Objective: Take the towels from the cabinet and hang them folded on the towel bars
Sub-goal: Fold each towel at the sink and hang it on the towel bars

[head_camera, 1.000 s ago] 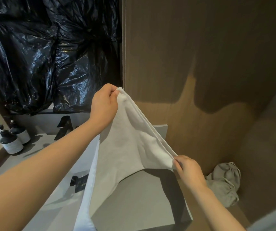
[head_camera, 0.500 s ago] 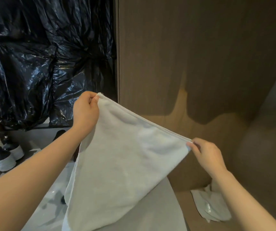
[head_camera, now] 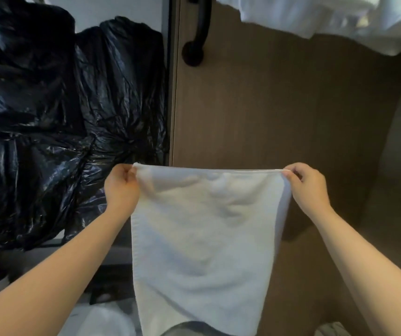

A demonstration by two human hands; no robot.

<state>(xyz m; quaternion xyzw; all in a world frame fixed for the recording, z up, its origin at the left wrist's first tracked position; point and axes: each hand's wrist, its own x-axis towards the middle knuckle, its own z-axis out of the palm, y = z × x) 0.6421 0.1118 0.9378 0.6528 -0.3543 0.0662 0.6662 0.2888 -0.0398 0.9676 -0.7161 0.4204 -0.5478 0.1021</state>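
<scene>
A white towel point(head_camera: 202, 238) hangs flat in front of me, its top edge stretched level between my hands. My left hand point(head_camera: 121, 190) pinches the top left corner. My right hand point(head_camera: 308, 187) pinches the top right corner. The towel looks doubled, with a second layer showing along its right side. A black towel bar bracket point(head_camera: 198, 32) is fixed to the brown wood wall point(head_camera: 279, 112) above the towel. More white towel cloth point(head_camera: 328, 18) hangs at the top right of the view.
Crinkled black plastic sheeting point(head_camera: 49, 117) covers the surface on the left. A grey counter point(head_camera: 112, 263) with dark items lies low on the left. A bit of grey cloth point(head_camera: 330, 329) shows at the bottom right.
My right hand rose and moved right until the towel's top edge became level and taut. The view tilted upward, bringing the bar bracket and hanging white cloth into sight.
</scene>
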